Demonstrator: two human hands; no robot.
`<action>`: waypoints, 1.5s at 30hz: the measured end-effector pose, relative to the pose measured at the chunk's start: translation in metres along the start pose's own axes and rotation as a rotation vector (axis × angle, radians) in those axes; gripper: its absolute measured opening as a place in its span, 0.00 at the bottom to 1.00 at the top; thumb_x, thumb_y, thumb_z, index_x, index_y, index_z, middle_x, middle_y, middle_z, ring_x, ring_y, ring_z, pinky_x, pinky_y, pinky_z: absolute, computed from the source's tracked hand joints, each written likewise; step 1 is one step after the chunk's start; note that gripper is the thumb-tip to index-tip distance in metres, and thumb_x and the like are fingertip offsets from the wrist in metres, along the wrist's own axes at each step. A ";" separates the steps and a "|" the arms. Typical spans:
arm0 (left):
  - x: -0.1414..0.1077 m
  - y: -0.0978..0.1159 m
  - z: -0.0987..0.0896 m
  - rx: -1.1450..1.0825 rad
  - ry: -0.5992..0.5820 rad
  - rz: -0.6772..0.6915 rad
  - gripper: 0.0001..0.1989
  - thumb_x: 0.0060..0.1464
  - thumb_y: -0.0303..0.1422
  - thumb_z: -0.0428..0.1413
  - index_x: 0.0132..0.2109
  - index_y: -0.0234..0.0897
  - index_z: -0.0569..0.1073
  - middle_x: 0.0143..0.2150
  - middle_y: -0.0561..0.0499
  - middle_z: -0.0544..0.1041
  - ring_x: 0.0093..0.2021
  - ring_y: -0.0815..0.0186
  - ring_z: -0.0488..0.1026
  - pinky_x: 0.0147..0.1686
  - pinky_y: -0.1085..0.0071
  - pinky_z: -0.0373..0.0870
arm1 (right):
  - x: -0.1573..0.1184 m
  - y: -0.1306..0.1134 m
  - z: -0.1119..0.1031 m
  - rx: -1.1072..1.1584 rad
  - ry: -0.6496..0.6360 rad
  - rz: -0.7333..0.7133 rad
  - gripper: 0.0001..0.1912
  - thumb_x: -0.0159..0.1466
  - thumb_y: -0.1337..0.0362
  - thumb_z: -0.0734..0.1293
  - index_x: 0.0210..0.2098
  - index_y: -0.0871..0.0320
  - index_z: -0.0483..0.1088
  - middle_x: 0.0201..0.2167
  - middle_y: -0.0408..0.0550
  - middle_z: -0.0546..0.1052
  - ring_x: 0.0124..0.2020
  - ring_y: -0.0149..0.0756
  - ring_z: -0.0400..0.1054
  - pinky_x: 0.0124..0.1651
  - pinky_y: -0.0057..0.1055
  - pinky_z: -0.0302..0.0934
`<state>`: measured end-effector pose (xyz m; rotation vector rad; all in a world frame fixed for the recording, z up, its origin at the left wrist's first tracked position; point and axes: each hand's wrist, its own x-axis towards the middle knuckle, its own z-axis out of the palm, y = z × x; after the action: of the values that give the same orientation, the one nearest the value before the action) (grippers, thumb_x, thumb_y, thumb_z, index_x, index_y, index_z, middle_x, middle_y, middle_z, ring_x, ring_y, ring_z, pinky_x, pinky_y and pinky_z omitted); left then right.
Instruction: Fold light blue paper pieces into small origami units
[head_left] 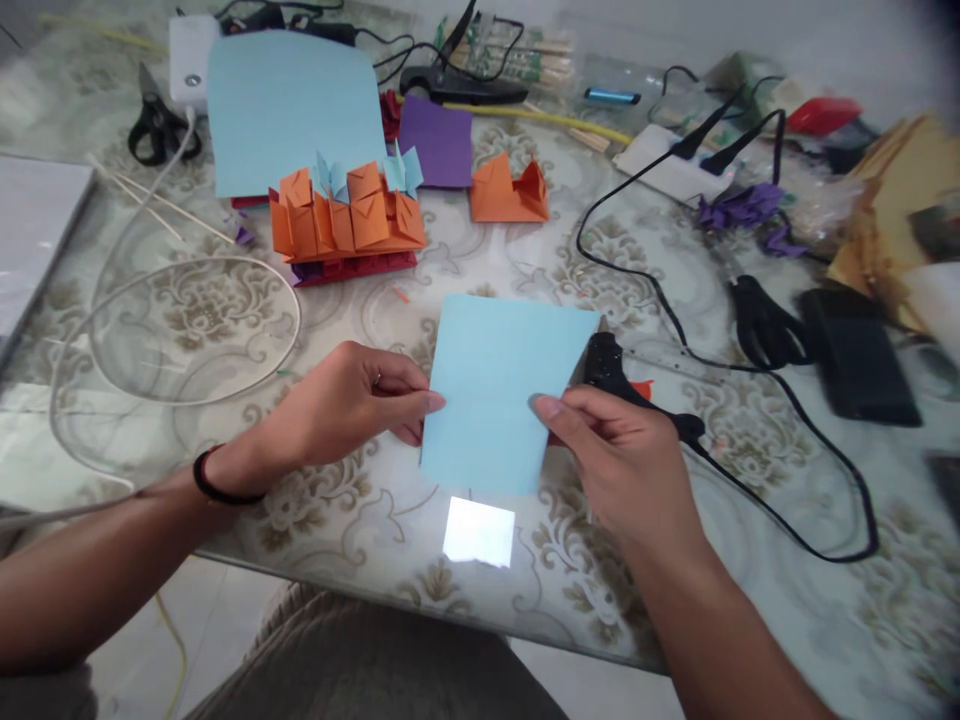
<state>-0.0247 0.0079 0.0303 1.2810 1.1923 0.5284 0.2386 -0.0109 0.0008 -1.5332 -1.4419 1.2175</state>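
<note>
A light blue sheet of paper (499, 390) is held up over the patterned table (360, 540). My left hand (352, 405) pinches its left edge between thumb and fingers. On the right side, my right hand (619, 440) grips the sheet with the thumb on its front face and the fingers behind. The sheet's upper right corner leans outward. Just past my right hand lies a black glue gun (611, 370), partly hidden by the hand. Beyond the sheet stands a row of folded orange paper pieces (364, 215) with small light blue pieces on top.
Behind are a larger blue sheet (292, 110), a purple square (436, 142) and an orange folded piece (510, 195). Black scissors (154, 125) and a white cable (195, 400) lie left. At the right are a power strip (675, 165), more scissors (765, 320) and a black box (859, 355).
</note>
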 end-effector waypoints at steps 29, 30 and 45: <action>0.003 0.003 -0.003 -0.002 -0.027 0.033 0.12 0.60 0.33 0.63 0.29 0.34 0.78 0.27 0.52 0.84 0.30 0.68 0.83 0.31 0.78 0.80 | 0.002 -0.003 -0.004 -0.015 -0.018 0.046 0.10 0.62 0.54 0.76 0.31 0.53 0.81 0.24 0.42 0.80 0.27 0.35 0.74 0.31 0.29 0.69; 0.003 0.003 -0.004 -0.012 -0.034 0.029 0.11 0.60 0.32 0.63 0.29 0.34 0.79 0.27 0.53 0.84 0.30 0.68 0.83 0.31 0.78 0.80 | 0.002 -0.005 -0.004 -0.028 -0.023 0.046 0.10 0.61 0.55 0.76 0.30 0.53 0.80 0.23 0.42 0.80 0.26 0.34 0.74 0.30 0.29 0.68; 0.007 0.003 -0.007 0.065 -0.079 0.002 0.12 0.60 0.33 0.63 0.28 0.34 0.77 0.27 0.51 0.84 0.30 0.66 0.84 0.30 0.77 0.79 | 0.001 -0.017 -0.006 0.048 -0.104 0.128 0.13 0.60 0.52 0.76 0.30 0.55 0.78 0.24 0.42 0.81 0.26 0.37 0.80 0.27 0.27 0.66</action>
<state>-0.0277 0.0175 0.0313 1.3462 1.1507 0.4394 0.2389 -0.0064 0.0182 -1.5707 -1.3871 1.4161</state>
